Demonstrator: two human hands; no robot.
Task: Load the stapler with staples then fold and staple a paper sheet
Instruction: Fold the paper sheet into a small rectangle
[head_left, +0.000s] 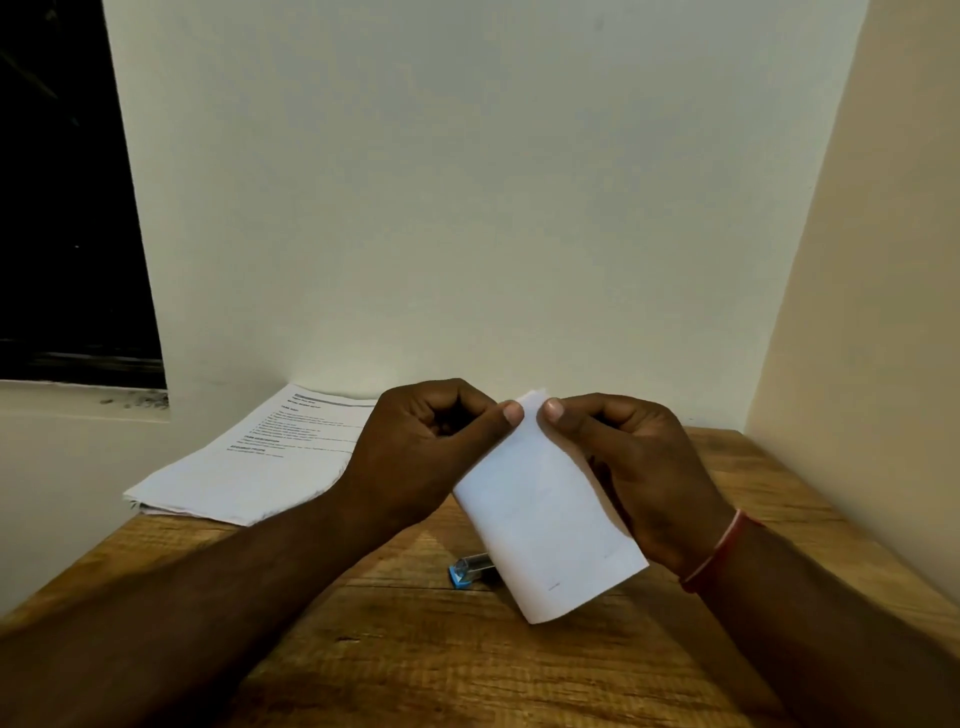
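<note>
bare forearms, red thread band on right wrist

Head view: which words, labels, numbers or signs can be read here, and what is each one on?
Nothing can be quoted with confidence.
stack of printed sheets: a header, bold headings and lines of print, all too blurred to read.
folded sheet, pinched at its top between the left hand and the right hand: faint tiny marks near its lower edge, too small to read.
stapler: no label shows; the sheet hides part of it.

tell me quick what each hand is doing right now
Left hand: pinching the top of the folded white paper sheet.
Right hand: pinching the top of the same sheet.
</note>
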